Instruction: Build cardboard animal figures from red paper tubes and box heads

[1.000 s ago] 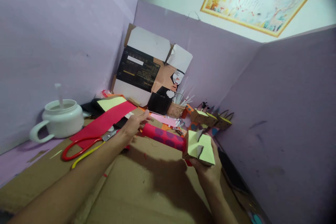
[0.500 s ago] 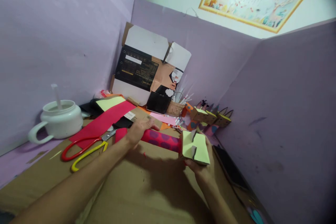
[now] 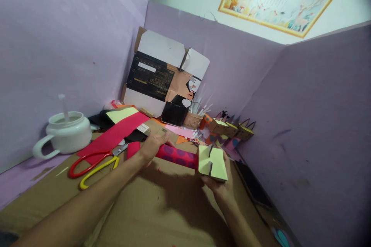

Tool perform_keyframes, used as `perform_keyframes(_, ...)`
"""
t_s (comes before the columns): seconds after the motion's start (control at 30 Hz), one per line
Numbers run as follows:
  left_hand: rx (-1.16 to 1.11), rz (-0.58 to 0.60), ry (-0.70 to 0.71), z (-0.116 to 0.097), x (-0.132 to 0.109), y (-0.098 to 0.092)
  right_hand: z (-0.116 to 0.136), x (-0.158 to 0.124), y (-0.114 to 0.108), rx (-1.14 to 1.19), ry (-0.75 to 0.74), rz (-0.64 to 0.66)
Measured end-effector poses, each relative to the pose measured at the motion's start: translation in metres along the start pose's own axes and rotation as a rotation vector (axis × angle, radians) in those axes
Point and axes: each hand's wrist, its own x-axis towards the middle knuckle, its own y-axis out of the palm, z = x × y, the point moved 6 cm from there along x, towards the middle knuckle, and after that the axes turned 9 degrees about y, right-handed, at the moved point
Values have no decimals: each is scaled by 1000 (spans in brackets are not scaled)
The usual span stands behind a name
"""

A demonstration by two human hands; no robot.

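Spotted red tube (image 3: 178, 157), patterned in purple, lies to the right of a pair of red-and-yellow scissors (image 3: 116, 151) on brown cardboard (image 3: 150, 204), as seen from the head camera. Its long axis runs sideways, away from the scissors, with the right end dipping slightly toward the wearer. The left hand (image 3: 153, 147), nearer of the two to the scissors, lies across the tube's left part; fingers reach over toward its far side, though whether they clasp the tube or merely press on it cannot be told.

Well to the right of the scissors, the right hand (image 3: 224, 183) grips a small cardboard box (image 3: 218, 164) with a pale yellow face, thumb at the near edge and fingers around the right side. The box sits at the tube's right end, so the axis leads from the left hand straight to the box; whether tube and box are joined is hidden from this angle.

Left of the scissors stands a white mug (image 3: 68, 135), while a flat red strip (image 3: 116, 133) lies just behind them. Farther back and to the scissors' right are a basket (image 3: 193, 120) and a row of small eared boxes (image 3: 232, 131).
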Motion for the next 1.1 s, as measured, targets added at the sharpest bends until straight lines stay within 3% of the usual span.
perform_keyframes(0.23,16,-11,-8,-6,-3,-1,-7,0,-2,24,-15,-8)
perform_keyframes(0.37,-143,-30,-52,-10,-3,-2,-15,5,-6,56,5,-17)
perform_keyframes(0.5,-294,-58,-88,-18,-1,-5,-20,14,-7,217,66,-5)
perform_keyframes(0.73,-267,-171,-53,-20,7,-23,-17,24,-10,426,138,-30)
perform_keyframes(0.93,-156,-242,-107,-3,9,-28,-30,23,-8,327,144,-2)
perform_keyframes(1.1,-99,-304,-113,-2,8,-29,-26,19,-5,249,134,24)
